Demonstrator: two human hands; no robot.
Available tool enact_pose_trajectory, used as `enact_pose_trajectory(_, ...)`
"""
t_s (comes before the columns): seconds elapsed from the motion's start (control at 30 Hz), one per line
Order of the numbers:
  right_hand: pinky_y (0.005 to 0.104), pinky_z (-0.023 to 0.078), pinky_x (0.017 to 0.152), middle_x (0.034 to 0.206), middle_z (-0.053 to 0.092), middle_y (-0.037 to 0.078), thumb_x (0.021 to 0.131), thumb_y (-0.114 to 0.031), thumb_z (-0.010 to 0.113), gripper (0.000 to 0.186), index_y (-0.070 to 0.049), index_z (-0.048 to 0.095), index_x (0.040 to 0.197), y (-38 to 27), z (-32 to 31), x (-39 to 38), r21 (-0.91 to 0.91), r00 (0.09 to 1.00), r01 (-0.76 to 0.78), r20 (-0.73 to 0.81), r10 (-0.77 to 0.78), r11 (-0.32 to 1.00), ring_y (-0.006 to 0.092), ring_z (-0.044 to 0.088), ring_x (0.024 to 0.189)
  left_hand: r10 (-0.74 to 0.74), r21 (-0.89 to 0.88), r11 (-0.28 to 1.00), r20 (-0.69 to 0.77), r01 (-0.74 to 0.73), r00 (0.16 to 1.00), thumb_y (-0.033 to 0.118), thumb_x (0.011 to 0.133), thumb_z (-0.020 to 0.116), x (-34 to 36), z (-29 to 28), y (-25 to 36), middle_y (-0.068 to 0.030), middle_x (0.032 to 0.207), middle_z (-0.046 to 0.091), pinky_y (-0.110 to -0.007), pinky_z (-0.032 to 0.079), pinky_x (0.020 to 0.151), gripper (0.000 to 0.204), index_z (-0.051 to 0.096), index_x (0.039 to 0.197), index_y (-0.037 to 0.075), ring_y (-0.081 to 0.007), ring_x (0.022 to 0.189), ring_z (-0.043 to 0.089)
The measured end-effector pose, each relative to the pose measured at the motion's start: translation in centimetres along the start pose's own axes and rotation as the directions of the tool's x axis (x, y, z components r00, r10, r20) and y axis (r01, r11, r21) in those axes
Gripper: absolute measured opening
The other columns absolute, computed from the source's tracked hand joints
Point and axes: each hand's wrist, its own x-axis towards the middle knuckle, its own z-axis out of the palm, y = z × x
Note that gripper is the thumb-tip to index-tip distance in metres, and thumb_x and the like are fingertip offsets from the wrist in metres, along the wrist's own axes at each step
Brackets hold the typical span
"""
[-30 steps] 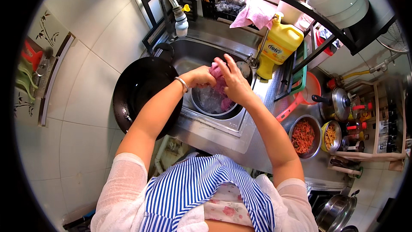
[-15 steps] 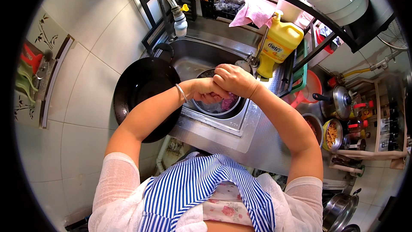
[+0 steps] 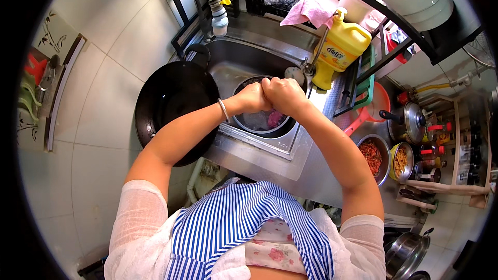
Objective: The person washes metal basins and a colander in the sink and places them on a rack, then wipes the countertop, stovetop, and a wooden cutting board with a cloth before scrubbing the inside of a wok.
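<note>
My left hand point(image 3: 253, 98), with a silver bangle point(image 3: 223, 110) on its wrist, is closed and pressed against my closed right hand point(image 3: 285, 93). Both fists hang over a dark round pot point(image 3: 262, 134) in the steel sink point(image 3: 233, 62). Whatever they grip is hidden by the fingers. Below them, a pinkish-purple soft piece point(image 3: 275, 119) shows in the pot's watery contents; whether it hangs from my hands or lies loose I cannot tell.
A black wok point(image 3: 174, 98) rests across the sink's left side, near the faucet point(image 3: 218, 18). To the right stand a yellow detergent bottle point(image 3: 342, 44), a red strainer point(image 3: 376, 105), a bowl of reddish shreds point(image 3: 371, 156) and a lidded pot point(image 3: 410, 122). A black rack point(image 3: 410, 36) overhangs the back.
My hands have drawn together from a loose overlap into two tight fists, the left one turning. The view has shifted slightly, and the bowl of reddish shreds shows more fully.
</note>
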Motion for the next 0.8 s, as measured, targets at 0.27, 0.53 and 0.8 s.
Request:
enact_pose_trajectory(0.27, 0.0425, 0.048, 0.067, 0.077, 0.061, 0.020, 0.065, -0.006, 0.061, 0.021, -0.001, 0.049, 0.081, -0.3, 1.5, -0.3, 0.287, 0.950, -0.308, 0.135, 0.280, 0.907, 0.0364, 0.060, 0.076, 0.138, 0.218, 0.970, -0.116, -0.110, 0.984, 0.013, 0.067, 0.062, 0.3, 0.4, -0.5, -0.0205, 0.077, 0.061, -0.042, 0.047, 0.068, 0.017, 0.058, 0.078, 0.001, -0.0374, 0.077, 0.059)
enact_pose_trajectory(0.53, 0.0429, 0.046, 0.073, 0.083, 0.061, 0.023, 0.065, -0.009, 0.063, 0.024, 0.001, 0.053, 0.084, -0.7, 4.7, -1.8, 0.578, 0.843, -0.505, 0.173, 0.509, 0.641, 0.0385, 0.059, 0.084, 0.282, 0.507, 0.835, -0.064, -0.212, 0.957, 0.009, 0.069, 0.057, 0.7, 0.8, -1.1, -0.0195, 0.068, 0.059, -0.043, 0.047, 0.058, 0.015, 0.047, 0.079, 0.003, -0.0366, 0.066, 0.059)
enact_pose_trajectory(0.8, 0.0366, 0.046, 0.073, 0.084, 0.062, 0.023, 0.059, -0.013, 0.068, 0.030, 0.004, 0.056, 0.080, -0.9, 8.1, -2.7, 0.810, 0.799, -0.498, 0.289, 0.527, 0.311, 0.0336, 0.061, 0.081, 0.476, 0.653, 0.677, -0.037, -0.339, 0.879, 0.013, 0.072, 0.057, 0.9, 1.2, -2.3, -0.0130, 0.063, 0.058, -0.037, 0.048, 0.051, 0.015, 0.045, 0.077, 0.006, -0.0289, 0.060, 0.060)
